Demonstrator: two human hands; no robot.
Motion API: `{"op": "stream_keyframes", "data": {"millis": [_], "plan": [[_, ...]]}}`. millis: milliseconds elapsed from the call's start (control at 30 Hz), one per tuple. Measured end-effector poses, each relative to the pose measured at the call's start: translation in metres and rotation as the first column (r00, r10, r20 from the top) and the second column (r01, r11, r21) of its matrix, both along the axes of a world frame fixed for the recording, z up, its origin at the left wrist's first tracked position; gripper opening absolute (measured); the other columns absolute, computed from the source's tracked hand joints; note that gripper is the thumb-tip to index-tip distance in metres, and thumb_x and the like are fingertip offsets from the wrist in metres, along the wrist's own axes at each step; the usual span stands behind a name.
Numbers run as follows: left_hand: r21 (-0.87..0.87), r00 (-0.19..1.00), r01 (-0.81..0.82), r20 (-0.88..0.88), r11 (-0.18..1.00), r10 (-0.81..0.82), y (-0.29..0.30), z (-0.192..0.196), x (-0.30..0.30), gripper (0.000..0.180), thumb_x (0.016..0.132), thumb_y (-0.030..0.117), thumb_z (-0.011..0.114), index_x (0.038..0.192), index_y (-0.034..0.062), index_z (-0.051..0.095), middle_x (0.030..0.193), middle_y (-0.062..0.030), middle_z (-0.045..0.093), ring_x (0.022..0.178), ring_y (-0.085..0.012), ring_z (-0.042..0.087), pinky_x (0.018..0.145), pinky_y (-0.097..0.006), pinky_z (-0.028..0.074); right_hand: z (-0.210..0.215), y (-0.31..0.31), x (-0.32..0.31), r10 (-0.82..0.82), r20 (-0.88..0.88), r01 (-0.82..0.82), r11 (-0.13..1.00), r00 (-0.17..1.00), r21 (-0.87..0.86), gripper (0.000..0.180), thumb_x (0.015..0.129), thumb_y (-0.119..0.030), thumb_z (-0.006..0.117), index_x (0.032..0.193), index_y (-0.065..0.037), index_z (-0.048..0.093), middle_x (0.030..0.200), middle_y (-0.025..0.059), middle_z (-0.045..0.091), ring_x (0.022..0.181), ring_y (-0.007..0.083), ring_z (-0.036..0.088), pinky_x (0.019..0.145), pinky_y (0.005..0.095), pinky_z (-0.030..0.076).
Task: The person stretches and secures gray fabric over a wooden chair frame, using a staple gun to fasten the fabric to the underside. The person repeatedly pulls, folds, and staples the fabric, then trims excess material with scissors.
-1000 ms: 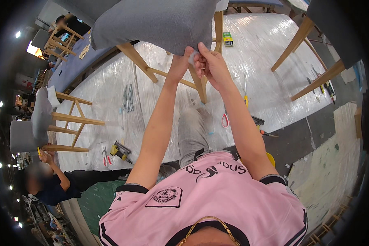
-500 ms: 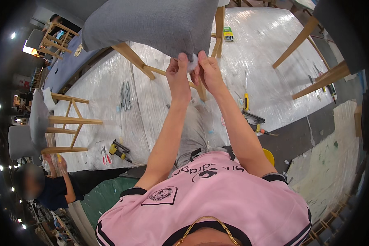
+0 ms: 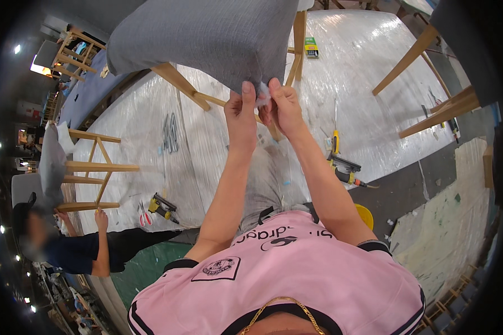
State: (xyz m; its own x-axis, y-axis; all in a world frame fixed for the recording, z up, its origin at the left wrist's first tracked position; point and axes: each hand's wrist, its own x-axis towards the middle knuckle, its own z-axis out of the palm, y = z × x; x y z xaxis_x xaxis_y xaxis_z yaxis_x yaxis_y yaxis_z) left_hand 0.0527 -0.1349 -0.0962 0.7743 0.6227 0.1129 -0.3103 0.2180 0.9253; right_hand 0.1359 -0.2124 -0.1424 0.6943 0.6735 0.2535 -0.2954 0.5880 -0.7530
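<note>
A grey upholstered chair [image 3: 190, 36] with pale wooden legs stands ahead of me, tilted in this view. At its lower front corner, my left hand [image 3: 241, 114] pinches the grey fabric edge between thumb and fingers. Just to the right, my right hand [image 3: 285, 111] grips the other side of that corner. A tuft of white padding [image 3: 262, 96] shows between my thumbs, apart from the wooden legs. My fingers hide the ends of the fabric.
A plastic-covered table [image 3: 341, 84] carries a yellow-handled screwdriver [image 3: 335, 142], staple guns [image 3: 345, 168], scissors [image 3: 145, 214], metal strips [image 3: 170, 133] and a small green box [image 3: 311, 48]. Other chairs [image 3: 98, 166] stand left and right. A co-worker [image 3: 78, 245] is at the left.
Both my hands have drawn slightly toward me, with the fabric corner stretched down with them. At the left, the co-worker has shifted and one of their hands has moved right, apart from the other.
</note>
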Motion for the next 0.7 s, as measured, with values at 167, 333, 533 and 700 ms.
{"op": "stream_keyframes", "data": {"millis": [167, 333, 533, 700], "plan": [[0.079, 0.993, 0.031, -0.12, 0.996, -0.021, 0.0, 0.003, 0.0, 0.053, 0.103, 0.054, 0.06, 0.077, 0.0082, 0.059, 0.074, -0.0002, 0.06, 0.073, -0.0092, 0.055, 0.071, -0.026, 0.045, 0.004, 0.001, 0.0, -0.003, 0.017, 0.003, 1.0, 1.0, 0.012, 0.064, 0.108, -0.05, 0.05, 0.064, -0.005, 0.06, 0.054, 0.0063, 0.057, 0.045, 0.0157, 0.056, 0.044, 0.029, 0.043], [0.262, 0.994, -0.035, -0.093, 0.964, 0.061, 0.006, -0.009, 0.004, 0.053, 0.103, 0.055, 0.06, 0.078, 0.0079, 0.057, 0.074, 0.0007, 0.057, 0.068, -0.0094, 0.052, 0.064, -0.028, 0.044, 0.004, -0.005, 0.002, -0.053, 0.112, 0.062, 0.995, 0.992, -0.083, 0.063, 0.108, -0.05, 0.051, 0.064, -0.005, 0.06, 0.052, 0.0058, 0.056, 0.045, 0.0151, 0.055, 0.044, 0.0282, 0.043], [0.282, 0.994, -0.087, -0.034, 0.955, 0.1, 0.002, -0.026, 0.006, 0.05, 0.104, 0.054, 0.059, 0.083, 0.0088, 0.059, 0.078, 0.0024, 0.058, 0.074, -0.0073, 0.05, 0.069, -0.026, 0.042, 0.0, -0.008, -0.003, -0.069, 0.101, 0.079, 0.992, 0.992, -0.095, 0.066, 0.107, -0.049, 0.053, 0.058, -0.006, 0.055, 0.048, 0.0046, 0.052, 0.041, 0.0138, 0.052, 0.043, 0.029, 0.042], [0.318, 0.984, -0.178, 0.036, 0.931, 0.176, 0.005, -0.045, 0.013, 0.044, 0.105, 0.05, 0.059, 0.096, 0.0075, 0.062, 0.082, 0.0029, 0.06, 0.077, -0.0072, 0.052, 0.072, -0.026, 0.043, -0.014, -0.007, 0.001, -0.059, 0.134, 0.071, 0.993, 0.989, -0.091, 0.067, 0.107, -0.05, 0.053, 0.056, -0.008, 0.05, 0.046, 0.0037, 0.048, 0.039, 0.0143, 0.05, 0.041, 0.0301, 0.042]]}}
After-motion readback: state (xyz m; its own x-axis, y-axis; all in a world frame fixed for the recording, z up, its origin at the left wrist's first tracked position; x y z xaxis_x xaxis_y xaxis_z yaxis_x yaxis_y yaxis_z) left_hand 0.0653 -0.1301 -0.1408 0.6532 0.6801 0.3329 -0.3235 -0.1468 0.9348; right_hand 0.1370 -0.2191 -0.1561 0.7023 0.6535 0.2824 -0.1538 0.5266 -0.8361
